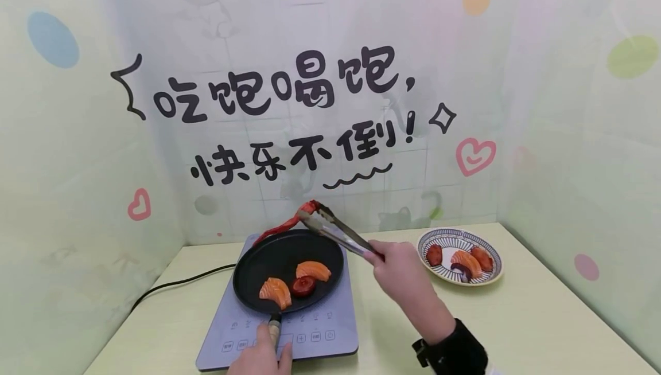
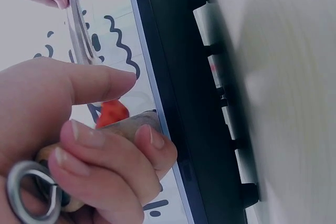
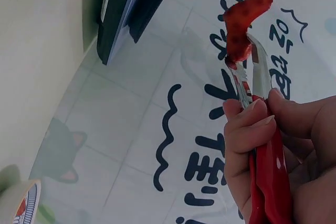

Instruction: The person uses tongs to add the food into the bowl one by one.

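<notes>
My left hand (image 1: 262, 356) grips the wooden handle (image 2: 135, 124) of a black frying pan (image 1: 273, 254), fingers curled round it. In the pan lie two orange salmon slices (image 1: 276, 292) and a dark red round slice (image 1: 303, 286). With my right hand (image 1: 405, 277) I hold metal tongs (image 1: 338, 236) by their red handles (image 3: 274, 169). The tong tips pinch one end of a long, bent red piece of food (image 3: 240, 22), raised above the pan's far edge. In the head view its other end slants down to the left, overlapping the pan's far rim.
The pan is over a flat induction cooker (image 1: 330, 320) with a black cord (image 1: 188, 279) running left. At the right stands a patterned plate (image 1: 488, 280) with a salmon slice, reddish-brown pieces and a dark purple piece. A printed curtain (image 1: 310, 25) closes off the table's back.
</notes>
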A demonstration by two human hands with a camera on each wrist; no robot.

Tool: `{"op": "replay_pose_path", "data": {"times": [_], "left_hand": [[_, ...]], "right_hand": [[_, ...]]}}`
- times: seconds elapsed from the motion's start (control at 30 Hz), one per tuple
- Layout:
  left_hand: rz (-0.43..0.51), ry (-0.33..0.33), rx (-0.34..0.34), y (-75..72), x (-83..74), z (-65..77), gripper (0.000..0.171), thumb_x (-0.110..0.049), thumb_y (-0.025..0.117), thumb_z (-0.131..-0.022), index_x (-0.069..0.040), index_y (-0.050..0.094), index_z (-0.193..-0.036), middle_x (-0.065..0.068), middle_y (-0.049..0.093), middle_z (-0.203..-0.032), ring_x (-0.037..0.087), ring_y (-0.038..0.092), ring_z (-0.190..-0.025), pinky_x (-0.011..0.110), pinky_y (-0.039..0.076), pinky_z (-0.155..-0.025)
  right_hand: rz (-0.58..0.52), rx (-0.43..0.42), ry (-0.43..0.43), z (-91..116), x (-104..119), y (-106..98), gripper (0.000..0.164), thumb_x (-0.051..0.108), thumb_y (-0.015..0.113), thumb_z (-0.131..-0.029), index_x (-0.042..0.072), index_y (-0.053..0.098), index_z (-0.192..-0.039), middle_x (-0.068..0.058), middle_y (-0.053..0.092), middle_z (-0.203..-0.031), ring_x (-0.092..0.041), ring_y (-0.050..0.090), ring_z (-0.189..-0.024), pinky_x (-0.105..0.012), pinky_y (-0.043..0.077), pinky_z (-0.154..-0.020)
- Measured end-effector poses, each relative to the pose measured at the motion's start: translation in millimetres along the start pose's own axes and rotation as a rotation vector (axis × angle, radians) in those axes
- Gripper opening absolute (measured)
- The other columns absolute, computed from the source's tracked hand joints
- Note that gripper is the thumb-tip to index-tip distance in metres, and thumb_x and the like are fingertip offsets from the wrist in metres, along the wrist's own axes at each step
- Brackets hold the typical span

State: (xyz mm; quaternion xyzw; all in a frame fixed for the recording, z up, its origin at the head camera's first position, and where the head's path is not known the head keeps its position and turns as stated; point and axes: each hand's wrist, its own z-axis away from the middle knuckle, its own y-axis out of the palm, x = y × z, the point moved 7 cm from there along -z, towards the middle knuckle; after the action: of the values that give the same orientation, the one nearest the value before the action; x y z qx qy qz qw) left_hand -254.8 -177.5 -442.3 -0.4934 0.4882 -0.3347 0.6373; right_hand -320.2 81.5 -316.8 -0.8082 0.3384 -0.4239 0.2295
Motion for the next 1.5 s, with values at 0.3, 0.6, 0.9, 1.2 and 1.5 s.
{"op": "replay_pose_path", "data": {"times": [0.3,0.6,0.9,1.2,1.5], "left_hand": [[0.005,0.014,0.003,0.1,-0.7,0.7,0.054,-0.043,0.073,-0.098,0.004,0.051,-0.115,0.010,0.054,-0.066,0.024,0.054,-0.055,0.035,0.039,-0.057],[0.002,0.020,0.006,-0.2,-0.7,1.4,0.054,-0.043,0.073,-0.097,0.004,0.052,-0.116,0.010,0.054,-0.066,0.024,0.055,-0.056,0.035,0.040,-0.057],[0.002,0.019,0.000,-0.3,-0.7,1.1,0.055,-0.042,0.073,-0.098,0.004,0.052,-0.118,0.010,0.054,-0.066,0.024,0.055,-0.056,0.035,0.040,-0.057],[-0.002,0.012,0.013,1.1,0.3,-0.8,0.056,-0.043,0.072,-0.098,0.003,0.052,-0.121,0.010,0.055,-0.067,0.024,0.056,-0.056,0.037,0.041,-0.057],[-0.006,0.007,0.011,11.6,6.1,-10.3,0.058,-0.046,0.072,-0.098,0.003,0.052,-0.123,0.009,0.055,-0.066,0.024,0.055,-0.055,0.037,0.040,-0.056]], "right_hand": [[0.057,0.096,0.028,-1.5,10.0,39.1,0.022,0.015,0.075,-0.099,0.005,0.080,-0.119,-0.013,0.081,-0.106,-0.016,0.067,-0.078,-0.031,0.053,-0.067],[0.111,0.161,0.072,-0.2,14.8,62.3,0.029,0.018,0.074,-0.101,0.005,0.077,-0.126,-0.018,0.080,-0.115,-0.018,0.070,-0.085,-0.031,0.052,-0.066],[0.179,0.160,0.083,0.7,15.1,68.6,0.027,0.018,0.076,-0.099,0.005,0.079,-0.122,-0.016,0.080,-0.108,-0.023,0.075,-0.085,-0.034,0.055,-0.066],[0.212,0.178,0.078,-0.5,17.5,63.4,0.011,0.016,0.078,-0.096,0.006,0.080,-0.099,-0.010,0.075,-0.085,-0.017,0.063,-0.066,-0.034,0.049,-0.059],[0.249,0.185,0.109,0.0,20.2,66.9,0.011,0.016,0.078,-0.096,0.007,0.077,-0.089,-0.009,0.073,-0.080,-0.018,0.062,-0.064,-0.035,0.048,-0.057]]}}
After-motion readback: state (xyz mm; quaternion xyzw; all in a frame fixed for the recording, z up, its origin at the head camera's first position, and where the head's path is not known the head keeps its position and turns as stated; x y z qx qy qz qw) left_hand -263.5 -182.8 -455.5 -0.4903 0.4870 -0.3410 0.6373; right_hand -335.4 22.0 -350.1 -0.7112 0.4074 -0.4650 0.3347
